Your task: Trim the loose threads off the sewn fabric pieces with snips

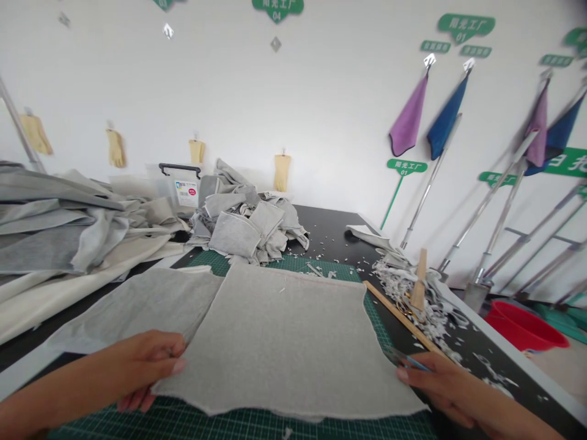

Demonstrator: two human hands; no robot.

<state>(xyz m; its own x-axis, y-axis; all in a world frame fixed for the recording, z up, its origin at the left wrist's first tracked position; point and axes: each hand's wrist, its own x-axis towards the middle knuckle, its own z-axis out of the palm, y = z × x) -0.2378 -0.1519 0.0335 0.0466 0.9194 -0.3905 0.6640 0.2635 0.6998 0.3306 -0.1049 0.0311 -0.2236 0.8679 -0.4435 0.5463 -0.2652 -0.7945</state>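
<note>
Green gridded cutting mat point(197, 421): nearest the camera, extending beneath and between both sets of fingers. Left hand point(147, 363): thumb and fingers closed on the near left corner area of the gray fabric panel point(288, 342). Clear storage box point(166, 192): well beyond the left fingers, black handle on top; contents cannot be determined. Panel position: spread between the hands, over the mat. Estimated handling: light, limp, not fragile, likely to sag or crease if unsupported; grip at opposite side edges, near the corners. Right hand point(443, 382): fingers closed around a slim blue-handled tool point(415, 362) beside the panel's right edge; whether they also grip cloth cannot be determined. Red basin point(525, 327): beyond and right of the right fingers; no contents distinguishable.
</note>
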